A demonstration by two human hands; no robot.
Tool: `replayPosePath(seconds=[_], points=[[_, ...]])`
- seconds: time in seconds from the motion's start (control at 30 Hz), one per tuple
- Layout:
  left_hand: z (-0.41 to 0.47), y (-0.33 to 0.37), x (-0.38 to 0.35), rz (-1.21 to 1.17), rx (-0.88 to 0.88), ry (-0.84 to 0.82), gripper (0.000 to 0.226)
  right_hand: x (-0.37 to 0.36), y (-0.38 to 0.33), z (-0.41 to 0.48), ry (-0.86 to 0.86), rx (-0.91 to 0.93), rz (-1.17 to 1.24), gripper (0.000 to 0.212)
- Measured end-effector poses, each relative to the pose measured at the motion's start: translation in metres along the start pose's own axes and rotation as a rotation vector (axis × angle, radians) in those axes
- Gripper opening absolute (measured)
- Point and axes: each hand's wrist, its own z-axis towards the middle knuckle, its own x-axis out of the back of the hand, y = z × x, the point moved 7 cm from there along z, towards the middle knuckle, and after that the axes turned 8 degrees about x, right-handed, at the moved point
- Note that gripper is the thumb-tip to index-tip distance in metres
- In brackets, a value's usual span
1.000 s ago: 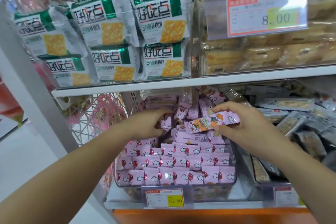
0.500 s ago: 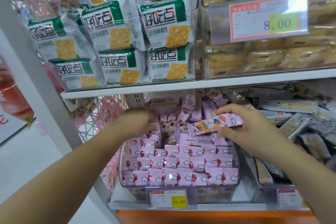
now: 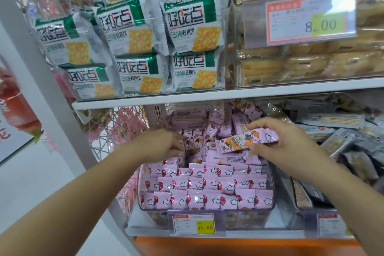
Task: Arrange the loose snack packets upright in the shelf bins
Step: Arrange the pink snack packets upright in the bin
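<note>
while packet [image 3: 247, 141] aloft, gap [image 3: 185, 161] behind rows [image 3: 207, 185]

One head-worn camera here, close in, facing forward and slightly down at the shelf [image 3: 249, 92], bin [image 3: 249, 214] dead centre.

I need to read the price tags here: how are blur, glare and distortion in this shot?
Head view: the upper price tag reads 8.00, its small print blurred behind a glary sleeve; the lower tag reads 15.80; wide-angle bows the shelf edge; the packet in the right hand is sharp.
</note>
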Motion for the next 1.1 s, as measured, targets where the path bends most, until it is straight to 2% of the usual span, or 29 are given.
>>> replayPosePath(seconds=[0.13, 0.27, 0.4, 0.5, 0.6, 0.73, 0.8, 0.93, 1.0, 1.1], points=[[0.000, -0.002, 0.007, -0.039, 0.050, 0.031, 0.026, 0.008, -0.001, 0.000, 0.060, 0.019, 0.051, 0.028], [-0.012, 0.008, 0.032, -0.364, 0.092, 0.128, 0.034, 0.015, -0.001, 0.001, 0.112, 0.029, 0.077, 0.029], [-0.014, 0.035, 0.030, -0.611, 0.064, 0.034, 0.041, 0.017, -0.003, 0.002, 0.126, 0.035, 0.077, 0.029], [-0.007, 0.056, 0.017, -0.591, 0.060, -0.080, 0.057, 0.021, -0.001, 0.002, 0.159, 0.031, 0.104, 0.029], [-0.001, 0.066, 0.012, -0.560, 0.065, -0.105, 0.051, 0.023, 0.000, 0.001, 0.156, 0.039, 0.124, 0.030], [-0.002, 0.061, 0.031, -0.732, 0.085, 0.029, 0.029, 0.026, 0.001, 0.001, 0.167, 0.051, 0.144, 0.028], [-0.008, 0.051, 0.043, -0.790, 0.134, 0.111, 0.026, 0.029, 0.000, 0.001, 0.195, 0.058, 0.161, 0.029], [-0.022, 0.025, 0.052, -0.803, 0.312, 0.234, 0.031, 0.030, -0.002, -0.001, 0.233, 0.060, 0.181, 0.031], [-0.031, 0.018, 0.055, -0.846, 0.346, 0.303, 0.030, 0.028, -0.003, -0.001, 0.232, 0.054, 0.180, 0.034], [-0.043, 0.010, 0.052, -0.967, 0.356, 0.365, 0.047, 0.025, -0.007, -0.002, 0.223, 0.065, 0.165, 0.036]])
